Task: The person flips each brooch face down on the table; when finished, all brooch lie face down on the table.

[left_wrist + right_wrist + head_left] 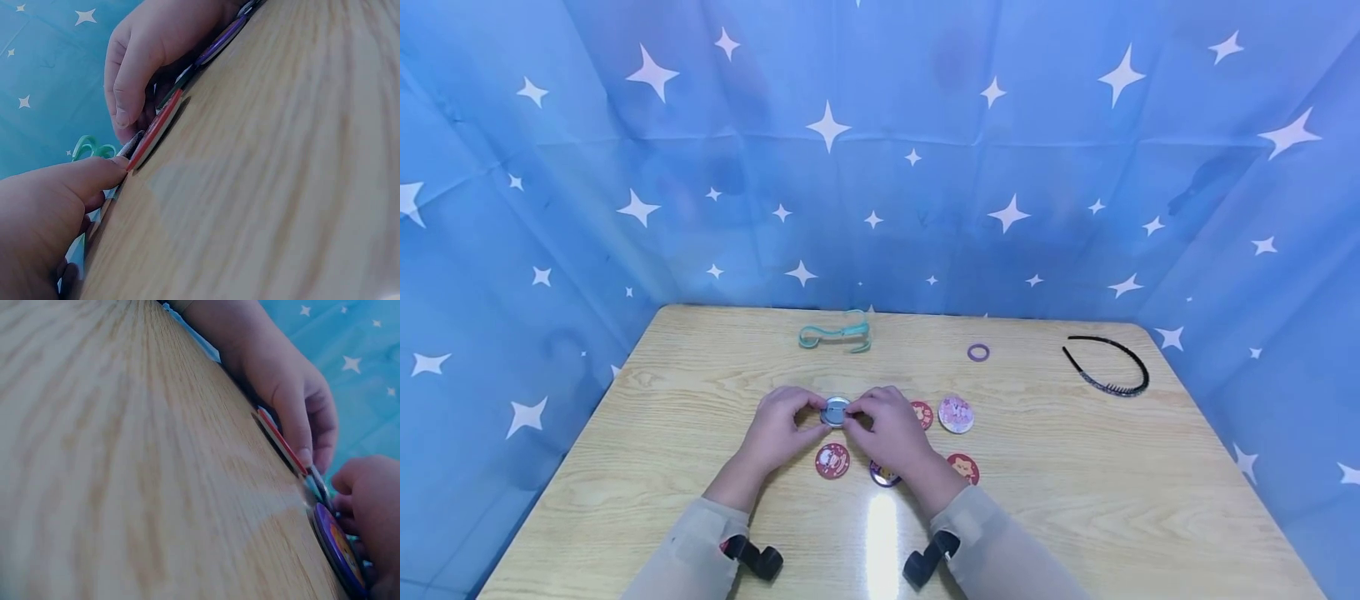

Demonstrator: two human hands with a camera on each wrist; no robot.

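A round button badge (835, 412) is turned with its silver pin back upward. My left hand (784, 427) pinches its left edge between thumb and fingers. On the opposite side my right hand (886, 429) has its thumb and forefinger at the badge's right edge, by the pin. Just in front lies a red badge (832, 461), face up. A purple-rimmed badge (340, 540) lies under the right hand, partly hidden by it in the head view. Beyond the right hand are a red badge (922, 415), a pink badge (957, 414) and another red badge (963, 468).
Toward the back of the wooden table (1075, 500) lie a teal band-like item (835, 332), a purple ring-shaped band (978, 352) and a black headband (1112, 387). A blue star-patterned curtain (880, 175) hangs behind and along both sides.
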